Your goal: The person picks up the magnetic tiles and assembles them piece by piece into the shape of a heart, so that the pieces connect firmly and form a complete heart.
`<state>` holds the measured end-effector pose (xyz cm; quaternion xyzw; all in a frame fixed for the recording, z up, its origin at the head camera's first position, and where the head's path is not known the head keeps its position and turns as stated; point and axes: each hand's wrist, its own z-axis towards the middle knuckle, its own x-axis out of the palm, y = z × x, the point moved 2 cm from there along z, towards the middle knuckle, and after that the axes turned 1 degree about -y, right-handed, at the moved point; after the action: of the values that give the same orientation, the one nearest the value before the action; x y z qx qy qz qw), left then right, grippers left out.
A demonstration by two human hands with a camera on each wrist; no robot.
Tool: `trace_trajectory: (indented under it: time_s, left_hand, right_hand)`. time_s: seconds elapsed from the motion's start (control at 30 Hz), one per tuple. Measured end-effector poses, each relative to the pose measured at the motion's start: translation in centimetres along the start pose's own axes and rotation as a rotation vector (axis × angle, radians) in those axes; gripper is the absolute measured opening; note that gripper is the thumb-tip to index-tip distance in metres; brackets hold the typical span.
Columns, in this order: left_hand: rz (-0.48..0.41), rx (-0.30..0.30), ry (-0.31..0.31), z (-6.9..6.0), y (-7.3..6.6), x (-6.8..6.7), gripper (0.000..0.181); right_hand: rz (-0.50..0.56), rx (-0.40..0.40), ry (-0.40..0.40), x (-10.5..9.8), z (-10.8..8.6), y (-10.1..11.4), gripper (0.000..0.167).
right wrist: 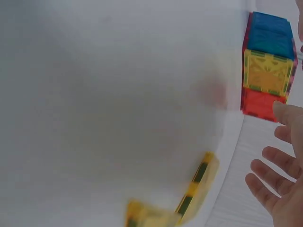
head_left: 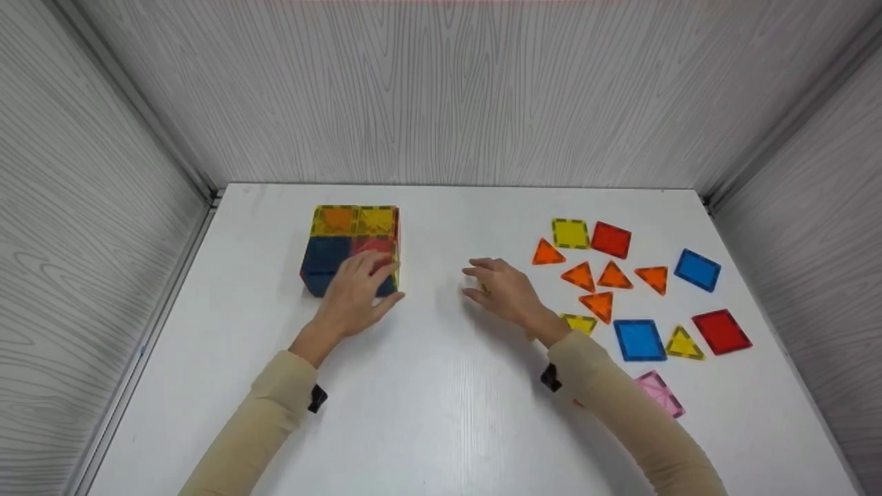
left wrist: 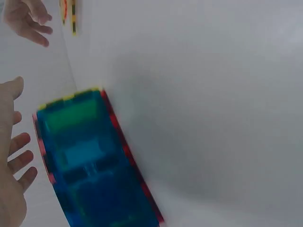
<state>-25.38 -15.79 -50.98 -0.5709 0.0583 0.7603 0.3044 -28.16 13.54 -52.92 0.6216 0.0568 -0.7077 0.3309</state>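
Box of see-through coloured tiles stands on the white table, yellow squares along the far part of its top, dark blue and red ones nearer the person. It looks light for its bulk. Each tile is probably stiff and smooth, rather slippery under dry fingers, while the seams between tiles are likely the weak spot: a squeeze on one panel or a knock on a corner could make the walls fold. The better hold would be low on two opposite side walls, palms flat, with even and gentle pressure, rather than a pinch on the top edge.

The left hand is over the near right part of the box, fingers spread and loosely bent, closed round nothing; whether a fingertip touches the top cannot be told. The box thus lies under and beyond that hand. The right hand is well to the right of the box, fingers parted and also gripping nothing. Near it are blurred yellow-edged pieces, apparently upright, to the right of the box and apart from it. Farther to the right of the box lie loose flat pieces: orange triangles, a yellow square, red squares, blue squares and a pink square.
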Motion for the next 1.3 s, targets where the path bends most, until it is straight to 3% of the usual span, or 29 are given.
trace_trajectory:
  time_s: [0.23,0.43,0.57,0.7,0.97,1.3]
  left_hand:
    - [0.017,0.137,0.146,3.0,-5.0,3.8,0.056]
    - [0.006,0.140,0.315,6.2,-7.5,7.4,0.061]
    - [0.036,0.117,0.398,8.3,-8.2,9.6,0.060]
    - [0.025,0.120,0.438,9.2,-8.7,10.9,0.055]
    - [-0.015,0.106,0.409,7.9,-8.5,10.6,0.047]
    - [-0.011,0.047,0.382,3.2,-7.2,8.0,0.045]
  right_hand:
    - [-0.059,0.150,0.108,-0.9,-4.2,-4.2,0.047]
    - [-0.111,0.217,0.213,-1.0,-5.3,-5.0,0.048]
    - [-0.145,0.173,0.216,-0.8,-5.3,-5.0,0.047]
    - [-0.187,0.106,0.216,-0.6,-5.4,-5.0,0.045]
    - [-0.190,0.070,0.213,-1.1,-5.4,-4.9,0.037]
    - [-0.146,0.039,0.205,-1.2,-5.2,-4.9,0.034]
